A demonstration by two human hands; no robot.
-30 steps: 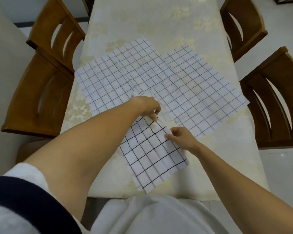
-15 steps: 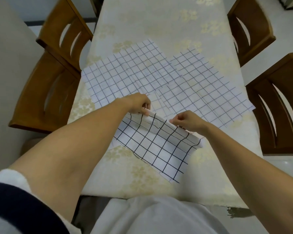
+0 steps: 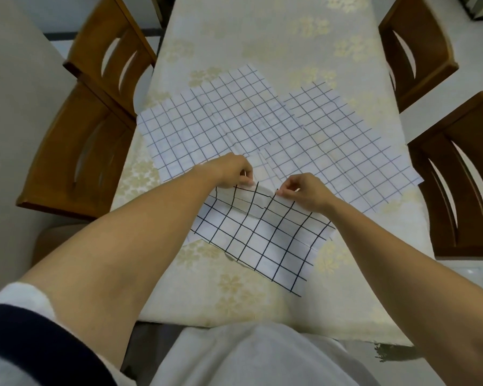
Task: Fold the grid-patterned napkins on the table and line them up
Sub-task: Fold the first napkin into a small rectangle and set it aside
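Chairs flank table; flat napkins upper centre. Left hand, right hand pinch black-grid napkin edge, closer than earlier.

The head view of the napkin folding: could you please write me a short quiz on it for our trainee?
1. True or false: the left hand holds nothing.
2. The bold black-grid napkin lies: A) nearer the person than the pale-grid napkins; B) beyond them; C) underneath them.
3. Fill in: the right hand pinches the bold black-grid napkin's ___ edge.
Key: 1 false, it pinches that napkin; 2 A; 3 far.
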